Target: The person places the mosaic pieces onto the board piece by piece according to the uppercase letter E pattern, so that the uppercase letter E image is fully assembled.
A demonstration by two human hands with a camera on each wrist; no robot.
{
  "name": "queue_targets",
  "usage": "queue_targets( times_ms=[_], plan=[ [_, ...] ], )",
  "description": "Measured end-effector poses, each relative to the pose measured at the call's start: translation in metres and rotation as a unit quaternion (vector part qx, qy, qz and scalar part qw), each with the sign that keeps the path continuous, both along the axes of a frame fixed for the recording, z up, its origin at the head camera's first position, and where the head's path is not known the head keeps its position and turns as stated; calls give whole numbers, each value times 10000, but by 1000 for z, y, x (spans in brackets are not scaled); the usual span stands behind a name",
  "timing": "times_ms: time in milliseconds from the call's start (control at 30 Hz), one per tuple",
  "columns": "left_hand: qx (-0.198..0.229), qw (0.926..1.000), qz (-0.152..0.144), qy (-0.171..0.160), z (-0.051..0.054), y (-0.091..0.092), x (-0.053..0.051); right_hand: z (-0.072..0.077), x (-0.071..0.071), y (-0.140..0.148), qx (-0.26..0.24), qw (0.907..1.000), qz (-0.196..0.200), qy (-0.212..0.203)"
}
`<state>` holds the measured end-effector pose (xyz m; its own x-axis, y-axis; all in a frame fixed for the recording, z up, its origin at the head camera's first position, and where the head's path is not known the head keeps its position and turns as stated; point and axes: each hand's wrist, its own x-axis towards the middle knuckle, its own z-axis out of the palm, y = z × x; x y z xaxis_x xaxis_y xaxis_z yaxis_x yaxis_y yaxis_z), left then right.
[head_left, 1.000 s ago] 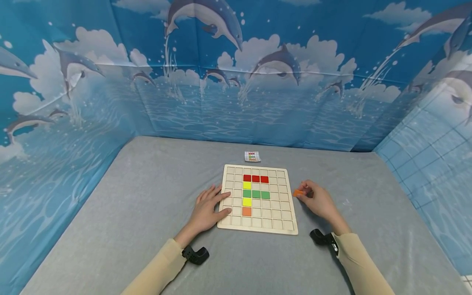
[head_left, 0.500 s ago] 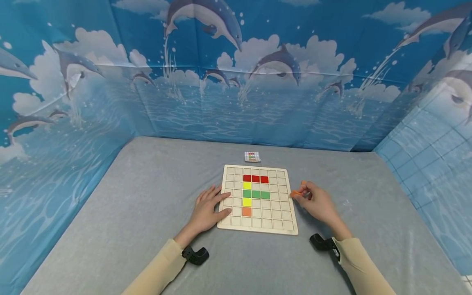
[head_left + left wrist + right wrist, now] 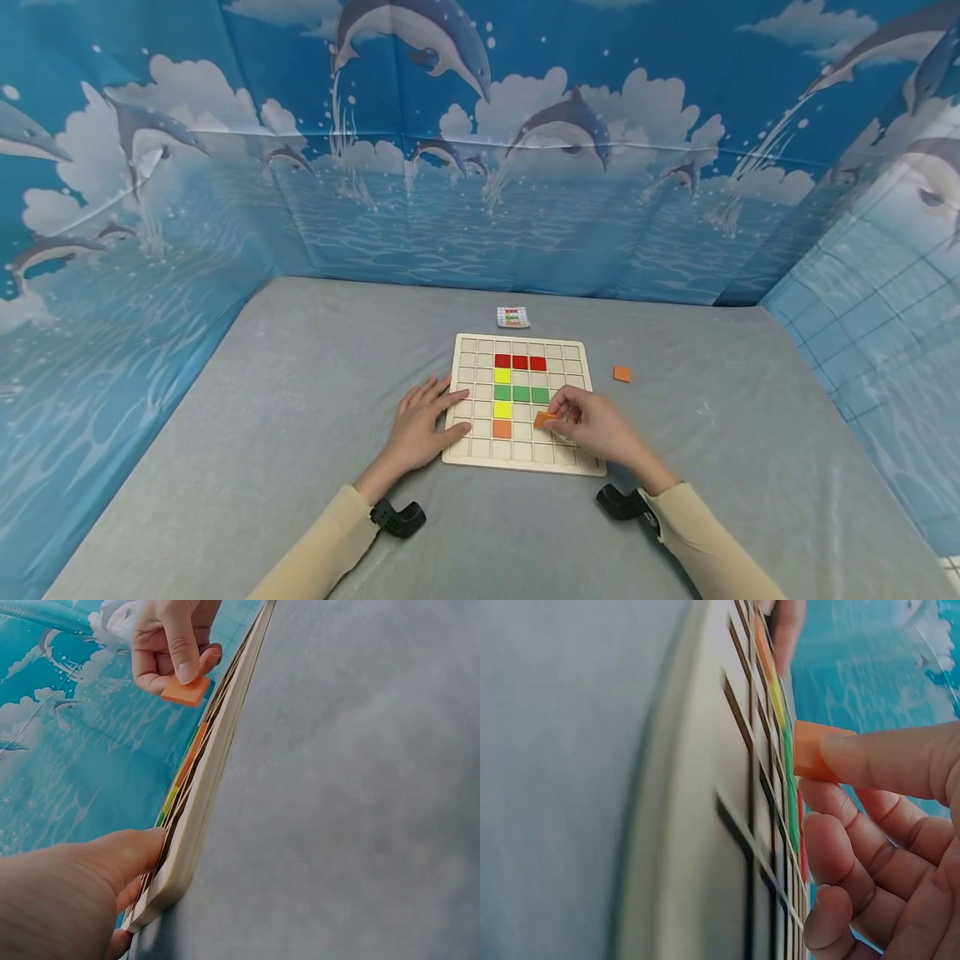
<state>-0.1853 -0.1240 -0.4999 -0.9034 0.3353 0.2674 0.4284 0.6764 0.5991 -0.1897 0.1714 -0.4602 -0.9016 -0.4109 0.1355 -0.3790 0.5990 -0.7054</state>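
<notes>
A wooden grid board (image 3: 465, 457) lies on the table, with red tiles (image 3: 520, 362), yellow tiles (image 3: 502, 409), green tiles (image 3: 521, 394) and one orange tile (image 3: 502, 429) set in its squares. My left hand (image 3: 422, 425) rests on the board's left edge, thumb and forefinger on top and the fingers spread. Over the lower right part of the board, my right hand (image 3: 596, 427) pinches an orange square tile (image 3: 814, 751) between thumb and fingers. The wrist views show that tile held just above the board's surface, tilted.
A loose orange tile (image 3: 622, 374) lies on the grey tablecloth (image 3: 315, 358) right of the board. Behind the board is a small card (image 3: 513, 317) printed with a coloured grid pattern. A dolphin-print curtain (image 3: 465, 208) rises around the table's back and sides.
My right hand has carried the pinched orange tile left, from beside the board to over its squares. Another orange tile now shows fully where that hand was. My left hand stays put.
</notes>
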Motion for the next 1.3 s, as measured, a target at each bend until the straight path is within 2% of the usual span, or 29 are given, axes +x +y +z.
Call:
queue_targets(
  times_ms=[233,567,800,1033,1300],
  plan=[
    [-10,10000,-44,75,0,0,0,-6,3,-17,-110,9989,451,0],
    [71,9993,-75,360,-4,-1,0,-10,3,-25,-46,9991,374,206],
    [73,9999,-45,111,-1,-1,0,-10,2,-25,34,9988,284,394],
    [-27,9999,-31,95,-1,-1,0,-10,2,-25,265,9973,233,646],
    [-1,10000,-43,61,2,-1,0,-11,1,-24,283,9970,330,641]
  ],
)
